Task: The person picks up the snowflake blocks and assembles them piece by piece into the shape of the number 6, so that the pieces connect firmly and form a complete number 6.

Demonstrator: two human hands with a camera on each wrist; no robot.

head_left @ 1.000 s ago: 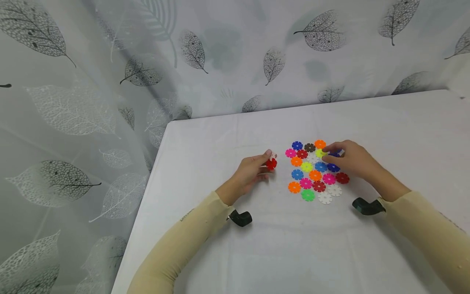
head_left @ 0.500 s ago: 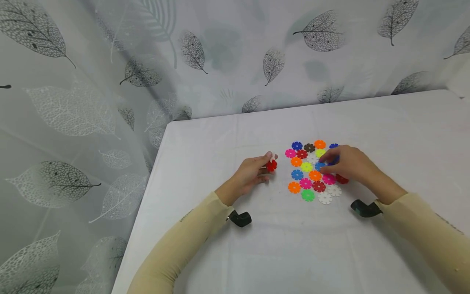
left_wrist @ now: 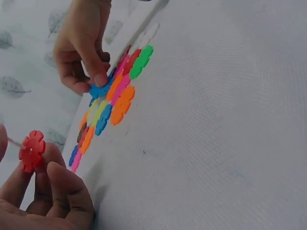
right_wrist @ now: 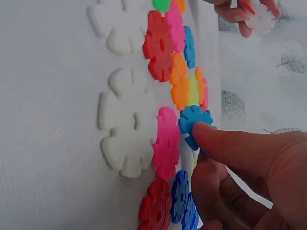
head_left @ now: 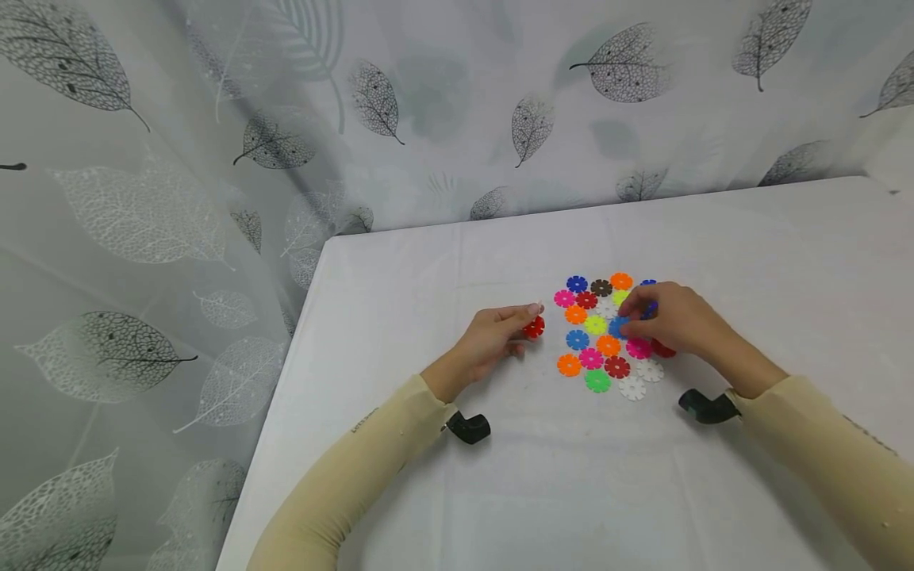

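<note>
My left hand [head_left: 489,341] holds a red flower-shaped plastic disc [left_wrist: 32,151] that is slotted crosswise into a white disc [right_wrist: 261,20]. This pair is up off the table, left of a group of similar discs. Over the right side of the group, my right hand [head_left: 674,317] pinches a light blue notched disc [right_wrist: 193,120] between thumb and fingers. The blue disc is tilted in the right wrist view. Close by lie a pink disc [right_wrist: 166,143], an orange disc [head_left: 608,345] and a yellow disc [head_left: 596,324]. Dark blue discs [right_wrist: 180,196] are partly hidden by the right hand.
Several more discs lie flat in the group, among them a green one [head_left: 597,381] and a white one [head_left: 632,388] at its near edge. A white cloth covers the table [head_left: 571,492]. Behind and to the left hangs a leaf-patterned curtain [head_left: 443,95].
My right hand has come nearer and left from the dark blue discs, and now pinches the light blue disc. My left hand has shifted slightly right with the red and white pair.
</note>
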